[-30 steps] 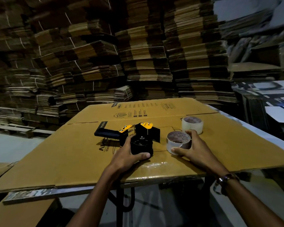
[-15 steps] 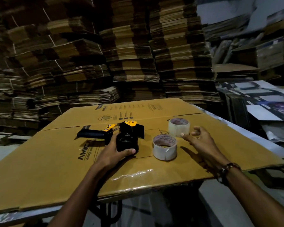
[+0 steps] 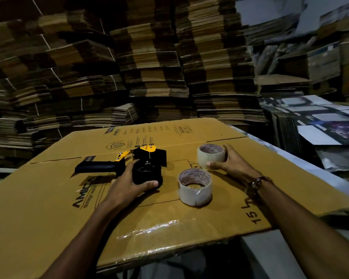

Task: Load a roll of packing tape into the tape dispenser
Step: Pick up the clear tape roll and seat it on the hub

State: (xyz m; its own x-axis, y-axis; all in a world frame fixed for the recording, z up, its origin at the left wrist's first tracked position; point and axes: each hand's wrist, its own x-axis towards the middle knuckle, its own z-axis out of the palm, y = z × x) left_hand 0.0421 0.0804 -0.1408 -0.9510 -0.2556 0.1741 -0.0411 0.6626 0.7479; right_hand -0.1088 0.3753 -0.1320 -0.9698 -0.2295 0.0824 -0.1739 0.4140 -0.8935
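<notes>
A black and yellow tape dispenser [image 3: 143, 164] lies on its side on a flattened cardboard box [image 3: 48, 198], handle pointing left. My left hand [image 3: 129, 182] grips its black round hub, thumb at the front and fingers behind. Two clear tape rolls stand flat to the right. The near tape roll [image 3: 195, 188] stands free with a torn tape end at its front. My right hand [image 3: 230, 165] curls round the far tape roll [image 3: 210, 156], thumb at its near side and fingers on its right side.
The cardboard sheet covers a table whose pale edge [image 3: 302, 158] shows at the right. Tall stacks of flattened cartons [image 3: 149, 57] fill the background. Printed boxes [image 3: 320, 121] are piled at the right.
My right hand left the near roll, moved further back and now holds the far roll. My left hand has stayed on the dispenser's hub. The camera has shifted.
</notes>
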